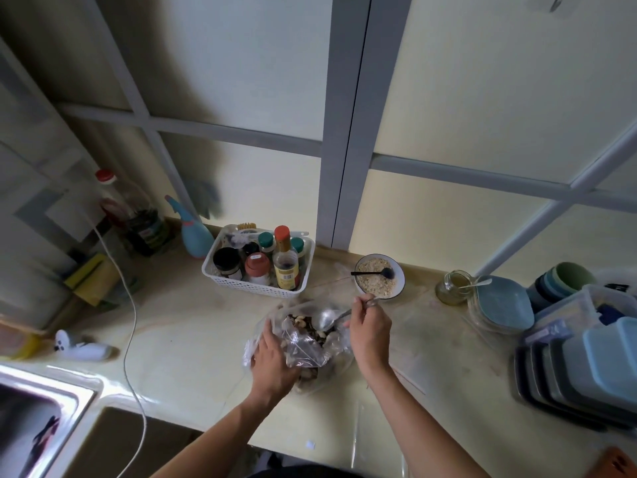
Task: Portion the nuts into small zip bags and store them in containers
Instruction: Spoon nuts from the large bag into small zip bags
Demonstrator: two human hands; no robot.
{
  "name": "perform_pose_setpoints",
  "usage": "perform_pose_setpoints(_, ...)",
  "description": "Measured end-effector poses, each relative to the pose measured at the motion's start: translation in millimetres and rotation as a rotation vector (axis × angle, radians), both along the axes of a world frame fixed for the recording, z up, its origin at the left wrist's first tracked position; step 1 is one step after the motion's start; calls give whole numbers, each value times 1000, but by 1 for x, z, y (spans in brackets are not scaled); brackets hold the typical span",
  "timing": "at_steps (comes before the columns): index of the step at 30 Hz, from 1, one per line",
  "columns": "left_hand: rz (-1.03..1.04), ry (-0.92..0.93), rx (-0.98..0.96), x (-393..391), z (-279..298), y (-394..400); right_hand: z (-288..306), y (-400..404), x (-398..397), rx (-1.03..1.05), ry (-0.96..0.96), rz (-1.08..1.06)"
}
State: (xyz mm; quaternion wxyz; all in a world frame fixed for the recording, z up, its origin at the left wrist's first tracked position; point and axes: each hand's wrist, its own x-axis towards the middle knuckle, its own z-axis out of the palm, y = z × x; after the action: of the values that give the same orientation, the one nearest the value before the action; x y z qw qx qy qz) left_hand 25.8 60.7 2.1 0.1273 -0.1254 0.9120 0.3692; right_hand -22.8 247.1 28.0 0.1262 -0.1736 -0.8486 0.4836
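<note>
Pale stone counter under a frosted, grey-framed window; work goes on near its front edge. Left hand lies curled over the near-left side of a large clear bag of nuts, bunching the plastic and holding the mouth up and open. Right hand pinches the handle end of a metal spoon between thumb and fingertips; the other fingers are curled under. Spoon's long axis runs from that pinch down and to the left, bowl over the bag mouth just above the nuts; whether it carries any I cannot tell. So the nuts lie left of and just below the right-hand grip, directly beyond the left one. No small zip bag plainly made out; a clear sheet right of the right wrist may be one. Stacked lidded containers stand well off to the right of the right hand, so that hand is the nearer for storing. Judgement: still at the scooping step, portioning barely begun.
</note>
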Motion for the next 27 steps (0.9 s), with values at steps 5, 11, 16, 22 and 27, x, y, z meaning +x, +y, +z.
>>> perform_pose_setpoints(5, -31, 18, -2, 0, -1, -1, -5, -21, 5, 266, 34, 190)
perform_pose_setpoints(11, -85, 38, -29, 3, -8, -3, -13, -58, 7, 437, -7, 464)
perform_pose_setpoints(16, -82, 21, -50, -1, -12, -7, -9, -76, 5, 341, -43, 456)
perform_pose_setpoints(22, -119, -17, -54, -1, -7, -9, -18, -64, 5, -94, -157, 86)
perform_pose_setpoints(27, -103, -31, -44, 1, -13, -7, -26, -43, 7, -509, -270, -167)
